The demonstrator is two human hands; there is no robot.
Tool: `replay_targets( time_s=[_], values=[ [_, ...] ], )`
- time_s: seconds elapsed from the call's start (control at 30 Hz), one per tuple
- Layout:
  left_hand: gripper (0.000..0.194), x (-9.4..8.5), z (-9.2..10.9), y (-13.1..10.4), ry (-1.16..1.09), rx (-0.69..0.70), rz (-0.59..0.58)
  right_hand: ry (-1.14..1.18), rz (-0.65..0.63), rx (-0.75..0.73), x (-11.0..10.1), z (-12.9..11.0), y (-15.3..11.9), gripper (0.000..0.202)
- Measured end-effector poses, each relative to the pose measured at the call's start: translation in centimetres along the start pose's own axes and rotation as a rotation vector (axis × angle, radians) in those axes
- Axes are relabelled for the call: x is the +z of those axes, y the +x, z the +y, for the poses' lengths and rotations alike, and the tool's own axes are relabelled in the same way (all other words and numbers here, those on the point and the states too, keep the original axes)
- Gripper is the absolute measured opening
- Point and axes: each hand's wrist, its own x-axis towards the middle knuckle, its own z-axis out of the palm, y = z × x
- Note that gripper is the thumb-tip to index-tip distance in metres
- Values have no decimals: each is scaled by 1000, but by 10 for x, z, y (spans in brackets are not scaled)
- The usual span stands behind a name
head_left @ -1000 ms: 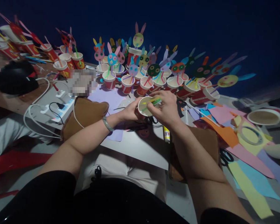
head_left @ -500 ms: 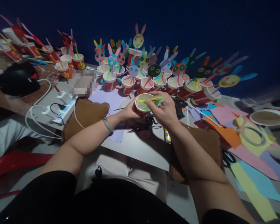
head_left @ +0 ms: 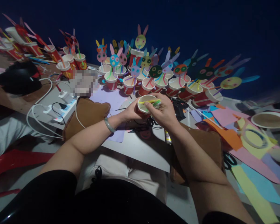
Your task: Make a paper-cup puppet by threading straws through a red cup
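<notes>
Above the grey table, my left hand (head_left: 132,111) is wrapped round the near left side of a paper cup (head_left: 143,107), whose open white mouth tilts toward me. Over the cup's right rim reaches my right hand (head_left: 164,110), its thumb and fingers closed on a yellow and green strip (head_left: 156,102). One yellow end of the strip lies across the cup's mouth. Beneath the hands are scissors (head_left: 151,122) and a small round pink face (head_left: 145,133) on the table, partly in shadow.
Rows of cups with paper rabbit heads (head_left: 156,71) stand behind. Coloured paper (head_left: 226,133) and a tape roll (head_left: 255,138) lie right. At left are a power strip (head_left: 66,110), white cables and a brown cushion (head_left: 88,113). A glue bottle (head_left: 168,137) lies near the right forearm.
The whole view has shifted slightly. My right thumb and the yellow and green strip have moved a little lower into the cup's mouth. Both hands keep their hold.
</notes>
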Motion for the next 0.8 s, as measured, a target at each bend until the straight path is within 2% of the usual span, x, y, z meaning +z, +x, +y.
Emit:
replay_targets(
  time_s=[0.2,0.5,0.67,0.8],
  values=[
    [95,-5,3,-1,57,19,-44,126,-25,66,-4,-3,-1,20],
    [94,-17,11,4,56,-34,-116,195,-19,140,1,9,5,22],
    [82,-20,14,4,13,-89,-104,181,6,152,1,15,7,23],
    [66,-16,22,-1,174,-5,-47,179,-10,166,1,19,8,23]
  ],
)
